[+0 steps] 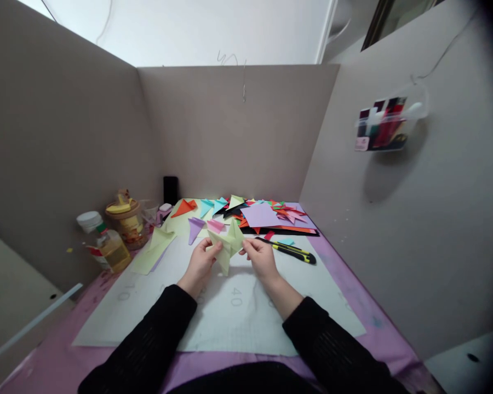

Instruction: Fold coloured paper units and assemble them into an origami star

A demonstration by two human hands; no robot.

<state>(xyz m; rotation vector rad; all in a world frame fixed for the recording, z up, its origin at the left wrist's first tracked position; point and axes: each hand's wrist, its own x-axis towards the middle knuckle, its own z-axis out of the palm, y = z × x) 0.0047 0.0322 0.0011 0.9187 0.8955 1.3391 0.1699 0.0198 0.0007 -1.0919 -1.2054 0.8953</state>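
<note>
A pale green folded paper [229, 244] with pointed flaps is held up over the white mat [238, 323]. My left hand [201, 261] is closed on its left side, thumb in front. On its right edge, my right hand [261, 260] pinches a corner. Just right of that hand lies a yellow-and-black utility knife [293, 251]. Behind the held piece rest a purple folded paper [195, 229] and a pink folded paper [216, 225]. Fingers behind the paper are hidden.
Coloured sheets and folded pieces, topped by a lilac sheet [261, 215], pile up at the back right. Left stand a bottle [110, 249], a tub [128, 224] and a black phone-like object [171, 190]. Grey partitions [238, 131] enclose the table. Light green sheets [154, 250] lie left.
</note>
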